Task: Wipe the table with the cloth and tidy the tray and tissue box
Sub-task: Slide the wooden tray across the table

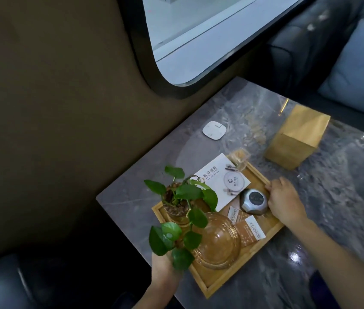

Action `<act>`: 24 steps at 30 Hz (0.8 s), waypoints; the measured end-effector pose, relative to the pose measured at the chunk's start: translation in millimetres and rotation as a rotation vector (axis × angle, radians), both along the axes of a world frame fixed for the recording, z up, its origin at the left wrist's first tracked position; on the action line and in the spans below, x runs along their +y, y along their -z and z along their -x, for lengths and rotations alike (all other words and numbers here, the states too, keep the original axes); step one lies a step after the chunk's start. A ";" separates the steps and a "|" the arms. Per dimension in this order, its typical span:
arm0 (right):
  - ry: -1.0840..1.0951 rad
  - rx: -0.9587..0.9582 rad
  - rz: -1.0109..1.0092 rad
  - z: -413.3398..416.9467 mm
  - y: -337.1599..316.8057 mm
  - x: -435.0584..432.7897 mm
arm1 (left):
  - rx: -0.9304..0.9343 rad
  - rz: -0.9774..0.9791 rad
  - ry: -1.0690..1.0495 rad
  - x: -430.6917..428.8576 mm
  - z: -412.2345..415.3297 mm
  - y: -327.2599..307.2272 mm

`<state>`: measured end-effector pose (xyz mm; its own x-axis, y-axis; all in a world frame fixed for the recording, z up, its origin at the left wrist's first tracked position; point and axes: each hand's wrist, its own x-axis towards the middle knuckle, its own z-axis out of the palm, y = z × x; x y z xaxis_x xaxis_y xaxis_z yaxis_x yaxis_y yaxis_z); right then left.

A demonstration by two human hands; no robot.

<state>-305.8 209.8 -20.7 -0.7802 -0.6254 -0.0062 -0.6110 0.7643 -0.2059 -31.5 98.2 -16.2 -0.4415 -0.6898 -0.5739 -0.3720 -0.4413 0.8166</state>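
A wooden tray [218, 283] lies on the grey marble table [333, 208]. It carries a potted green plant [180, 197], a glass ashtray [218, 240], a white card [222, 179], small paper packets [251, 230] and a round grey device [253, 200]. My left hand [162, 272] grips the tray's near left edge, partly behind leaves. My right hand [285, 201] holds the tray's far right rim. The wooden tissue box [297, 138] stands beyond the tray to the right, apart from it. No cloth is in view.
A white square coaster-like pad [214, 130] lies near the wall at the table's back. A small glass [240, 158] stands at the tray's far corner. Dark seats with a blue cushion [359, 72] lie at the right; a window is above.
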 end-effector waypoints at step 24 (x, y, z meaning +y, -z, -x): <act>0.123 -0.017 0.030 -2.8 -2.3 52.0 | -0.557 0.492 0.504 23.4 -1.6 -3.4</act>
